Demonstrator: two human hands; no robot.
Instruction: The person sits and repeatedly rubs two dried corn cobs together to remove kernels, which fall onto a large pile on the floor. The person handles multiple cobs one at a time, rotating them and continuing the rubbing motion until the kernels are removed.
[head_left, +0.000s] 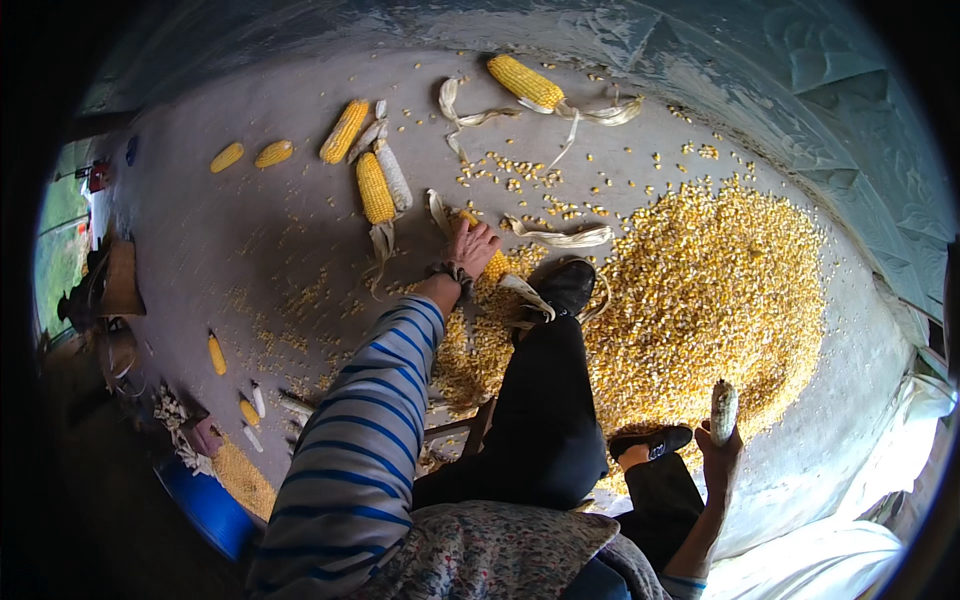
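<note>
My left hand (474, 250) is closed over a yellow ear of corn (496, 266) beside my dark shoe; kernels show on both sides of the fingers. Dry husk hangs from that ear's lower end. Out to the right, my right hand (718, 448) grips a pale corncob (724, 412), mostly stripped and held upright. Below it and to its left spreads a large heap of loose corn kernels (705, 300). Left of my left hand, another yellow ear (373, 187) rests against a bare white cob (393, 176) on the floor.
More ears (345, 131) lie farther out, one with its husk (525, 81) near the wall. A loose husk strip (562, 236) lies by the heap. At lower left are a blue drum (202, 502) and another spread of kernels (244, 476). White sheeting (810, 559) is at lower right.
</note>
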